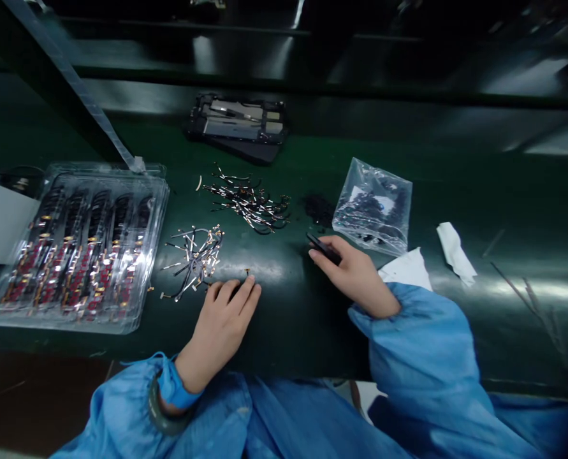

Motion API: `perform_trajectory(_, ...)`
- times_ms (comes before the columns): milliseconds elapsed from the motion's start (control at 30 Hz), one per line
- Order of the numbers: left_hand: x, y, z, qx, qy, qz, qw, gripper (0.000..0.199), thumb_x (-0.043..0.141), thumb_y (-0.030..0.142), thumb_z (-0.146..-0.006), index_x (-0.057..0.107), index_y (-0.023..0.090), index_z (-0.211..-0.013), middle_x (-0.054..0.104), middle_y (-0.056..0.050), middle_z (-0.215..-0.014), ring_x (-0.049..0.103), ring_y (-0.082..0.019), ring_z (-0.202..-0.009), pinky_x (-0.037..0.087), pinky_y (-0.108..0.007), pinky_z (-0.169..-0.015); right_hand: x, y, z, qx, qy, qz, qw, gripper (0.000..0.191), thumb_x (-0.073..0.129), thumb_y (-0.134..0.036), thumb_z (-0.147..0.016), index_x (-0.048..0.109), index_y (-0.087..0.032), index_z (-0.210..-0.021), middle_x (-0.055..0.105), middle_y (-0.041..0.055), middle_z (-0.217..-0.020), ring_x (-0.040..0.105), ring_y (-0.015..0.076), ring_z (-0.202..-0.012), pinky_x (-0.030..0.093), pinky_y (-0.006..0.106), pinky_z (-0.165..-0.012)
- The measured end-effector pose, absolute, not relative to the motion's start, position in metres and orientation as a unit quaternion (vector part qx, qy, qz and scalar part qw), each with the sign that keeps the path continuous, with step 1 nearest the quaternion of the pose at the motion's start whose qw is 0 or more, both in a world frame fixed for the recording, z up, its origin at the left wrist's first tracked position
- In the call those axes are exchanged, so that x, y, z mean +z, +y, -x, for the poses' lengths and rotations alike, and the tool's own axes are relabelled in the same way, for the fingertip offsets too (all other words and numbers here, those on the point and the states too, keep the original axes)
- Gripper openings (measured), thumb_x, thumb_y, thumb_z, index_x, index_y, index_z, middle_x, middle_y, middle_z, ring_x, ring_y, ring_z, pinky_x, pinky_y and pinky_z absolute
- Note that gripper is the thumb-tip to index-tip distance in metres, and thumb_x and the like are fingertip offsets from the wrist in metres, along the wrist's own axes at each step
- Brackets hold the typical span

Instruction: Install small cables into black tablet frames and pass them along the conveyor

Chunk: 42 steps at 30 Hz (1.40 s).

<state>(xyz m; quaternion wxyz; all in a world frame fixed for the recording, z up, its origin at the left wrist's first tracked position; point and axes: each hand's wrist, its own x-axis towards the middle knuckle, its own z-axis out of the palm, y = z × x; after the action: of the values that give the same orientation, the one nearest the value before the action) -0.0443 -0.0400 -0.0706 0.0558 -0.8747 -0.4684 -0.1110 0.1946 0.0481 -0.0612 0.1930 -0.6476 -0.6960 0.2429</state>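
My left hand [226, 319] lies palm down on the dark green table [284, 338], fingers stretched out, beside a small gold-tipped part [248, 271] at its fingertips. Just beyond it is a loose pile of short cables with gold ends [200, 255]. My right hand [348, 268] is closed around a slim black tool [324, 248] that points up and left, near a heap of tiny black pieces [318, 209]. A second pile of black and silver cables [250, 201] sits farther back, between the hands.
Stacked clear plastic trays [147, 268] with rows of parts stand at the left. A clear bag [374, 204] of black pieces and white paper scraps [456, 252] lie right. Black frames [238, 121] are stacked at the back, and a slanted post [83, 95] rises at upper left.
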Motion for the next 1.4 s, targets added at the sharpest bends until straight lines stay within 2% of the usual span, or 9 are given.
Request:
perform_trajectory(67,-0.071,-0.04,0.044,-0.112,-0.468,0.875,0.055,0.035,0.047,0.01,-0.086,0.06,0.014,-0.118,0.059,-0.011,-0.125,0.053,-0.024,-0.1,0.044,-0.04,-0.082,-0.063,0.05,-0.2,0.239,-0.743,0.585,0.219,0.027,0.05,-0.037,-0.084,0.062,-0.02,-0.101,0.067,0.0047,-0.086,0.062,0.0179,-0.071,0.047,0.029,-0.064)
perform_trajectory(167,-0.071,-0.04,0.044,-0.117,-0.47,0.874,0.05,0.034,0.047,0.009,-0.086,0.06,0.013,-0.118,0.059,-0.01,-0.125,0.053,-0.024,-0.1,0.044,-0.041,-0.082,-0.068,0.056,-0.205,0.232,-0.803,0.51,0.203,0.025,0.048,-0.035,-0.087,0.065,-0.021,-0.098,0.066,0.0058,-0.087,0.062,0.019,-0.081,0.048,0.03,-0.071)
perform_trajectory(267,-0.072,-0.041,0.045,-0.126,-0.473,0.871,0.04,0.034,0.048,0.009,-0.086,0.06,0.015,-0.117,0.058,-0.01,-0.127,0.052,-0.024,-0.101,0.044,-0.041,-0.083,-0.071,0.061,-0.209,0.214,-0.823,0.498,0.171,0.024,0.048,-0.037,-0.088,0.065,-0.022,-0.093,0.066,0.0053,-0.085,0.062,0.0189,-0.078,0.048,0.031,-0.07)
perform_trajectory(500,-0.074,-0.041,0.045,-0.128,-0.475,0.87,0.031,0.034,0.048,0.009,-0.087,0.06,0.015,-0.118,0.059,-0.009,-0.125,0.052,-0.024,-0.101,0.043,-0.041,-0.084,-0.07,0.064,-0.209,0.19,-0.828,0.501,0.165,0.023,0.051,-0.039,-0.088,0.063,-0.019,-0.084,0.064,0.0044,-0.079,0.061,0.0177,-0.072,0.047,0.028,-0.063)
perform_trajectory(733,-0.073,-0.042,0.044,-0.125,-0.477,0.869,0.023,0.033,0.045,0.012,-0.089,0.059,0.014,-0.119,0.058,-0.009,-0.126,0.052,-0.025,-0.102,0.042,-0.041,-0.085,-0.072,0.04,-0.137,0.222,-0.844,0.438,0.218,0.015,0.052,-0.029,-0.09,0.062,-0.019,-0.089,0.063,0.0033,-0.082,0.061,0.0149,-0.079,0.047,0.024,-0.068)
perform_trajectory(867,-0.073,-0.043,0.045,-0.134,-0.477,0.869,0.016,0.033,0.043,0.012,-0.09,0.059,0.013,-0.119,0.06,-0.01,-0.123,0.051,-0.025,-0.103,0.042,-0.041,-0.085,-0.078,0.036,-0.114,0.181,-0.862,0.432,0.193,0.011,0.053,-0.022,-0.088,0.063,-0.02,-0.091,0.064,0.0031,-0.086,0.062,0.0157,-0.079,0.046,0.024,-0.065)
perform_trajectory(1000,-0.074,-0.044,0.047,-0.145,-0.479,0.866,0.01,0.032,0.043,0.013,-0.091,0.059,0.012,-0.119,0.061,-0.009,-0.121,0.052,-0.024,-0.103,0.042,-0.041,-0.086,-0.078,0.035,-0.118,0.143,-0.883,0.412,0.177,0.015,0.05,-0.02,-0.088,0.064,-0.018,-0.093,0.064,0.0036,-0.085,0.062,0.0157,-0.076,0.046,0.025,-0.063)
perform_trajectory(1200,-0.074,-0.045,0.049,-0.148,-0.477,0.866,-0.02,0.032,0.041,0.013,-0.092,0.058,0.013,-0.118,0.064,-0.009,-0.113,0.051,-0.024,-0.109,0.041,-0.041,-0.091,-0.073,0.021,-0.128,0.054,-0.93,0.331,0.15,0.031,0.042,-0.018,-0.089,0.061,-0.01,-0.111,0.062,0.0083,-0.082,0.058,0.018,-0.072,0.044,0.028,-0.058)
perform_trajectory(1400,-0.078,-0.047,0.053,-0.155,-0.47,0.868,-0.047,0.033,0.043,0.013,-0.091,0.056,0.013,-0.122,0.063,-0.007,-0.118,0.048,-0.025,-0.115,0.04,-0.041,-0.096,-0.071,0.016,-0.128,0.019,-0.935,0.327,0.136,0.033,0.042,-0.016,-0.088,0.062,-0.006,-0.112,0.06,0.007,-0.072,0.056,0.0175,-0.065,0.042,0.029,-0.054)
